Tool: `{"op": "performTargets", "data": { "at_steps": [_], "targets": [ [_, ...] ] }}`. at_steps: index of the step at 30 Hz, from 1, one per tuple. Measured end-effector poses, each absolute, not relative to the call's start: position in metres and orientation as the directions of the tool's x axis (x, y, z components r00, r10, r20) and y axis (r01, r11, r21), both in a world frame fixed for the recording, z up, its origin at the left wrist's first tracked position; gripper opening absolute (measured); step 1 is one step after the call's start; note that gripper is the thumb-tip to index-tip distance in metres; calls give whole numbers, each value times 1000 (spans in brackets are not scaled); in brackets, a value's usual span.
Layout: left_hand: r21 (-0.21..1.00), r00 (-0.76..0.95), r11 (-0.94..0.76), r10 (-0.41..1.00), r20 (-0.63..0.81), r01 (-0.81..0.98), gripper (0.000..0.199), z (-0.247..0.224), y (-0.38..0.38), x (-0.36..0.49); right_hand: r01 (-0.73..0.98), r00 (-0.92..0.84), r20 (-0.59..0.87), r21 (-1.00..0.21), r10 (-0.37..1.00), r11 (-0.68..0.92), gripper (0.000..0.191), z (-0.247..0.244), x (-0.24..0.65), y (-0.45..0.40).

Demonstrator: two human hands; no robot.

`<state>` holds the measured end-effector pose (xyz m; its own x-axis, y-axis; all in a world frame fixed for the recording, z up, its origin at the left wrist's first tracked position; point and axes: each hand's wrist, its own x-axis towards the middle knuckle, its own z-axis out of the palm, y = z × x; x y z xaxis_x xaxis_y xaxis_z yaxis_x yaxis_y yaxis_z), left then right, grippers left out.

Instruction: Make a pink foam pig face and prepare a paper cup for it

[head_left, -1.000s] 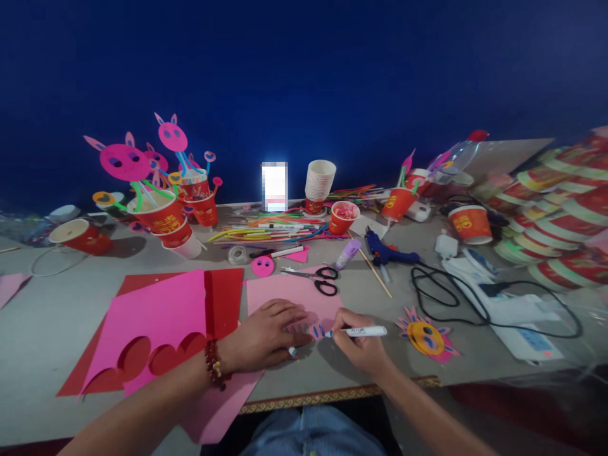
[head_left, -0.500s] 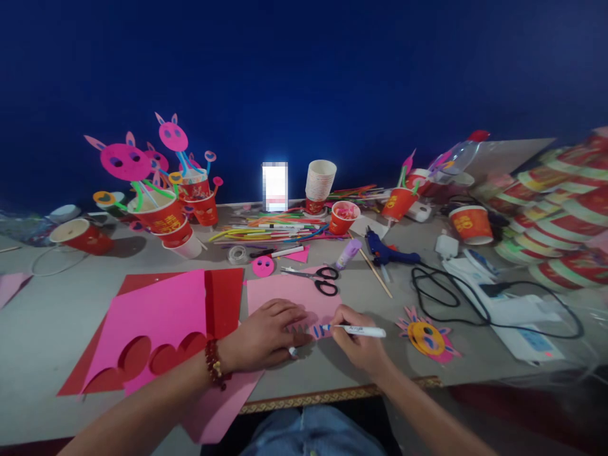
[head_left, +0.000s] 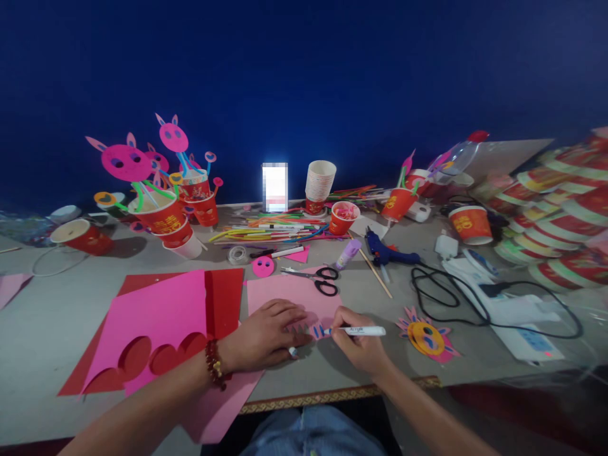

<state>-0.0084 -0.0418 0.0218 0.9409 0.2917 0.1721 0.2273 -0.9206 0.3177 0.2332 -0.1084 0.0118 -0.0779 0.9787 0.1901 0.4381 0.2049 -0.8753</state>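
The right hand (head_left: 358, 342) is gripping the marker (head_left: 365, 331) at the pink paper's (head_left: 270, 289) near edge, the left hand (head_left: 266, 334) lying palm down there, its grip impossible to tell! Scissors (head_left: 313, 275) are crowding the paper's far right corner, glue stick (head_left: 348, 254) and glue gun (head_left: 390, 253) sitting beyond

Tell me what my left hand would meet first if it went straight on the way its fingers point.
Probably your right hand, holding the white marker: your left hand points toward it across the pale pink paper. Their relative height is unclear from this single view.
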Motion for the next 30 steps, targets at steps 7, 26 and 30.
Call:
{"op": "performTargets", "data": {
  "at_steps": [7,26,30],
  "targets": [
    [327,942,-916,295,158,232,39,24,-42,-8,399,-78,187,-894,979,203,19,8,234,-110],
    [325,939,-917,297,174,230,37,23,-42,-7,464,-46,198,-864,979,197,19,13,233,-108],
    [325,935,-916,303,182,233,38,23,-42,-8,480,-58,200,-853,978,203,19,14,232,-108]
  ]
}}
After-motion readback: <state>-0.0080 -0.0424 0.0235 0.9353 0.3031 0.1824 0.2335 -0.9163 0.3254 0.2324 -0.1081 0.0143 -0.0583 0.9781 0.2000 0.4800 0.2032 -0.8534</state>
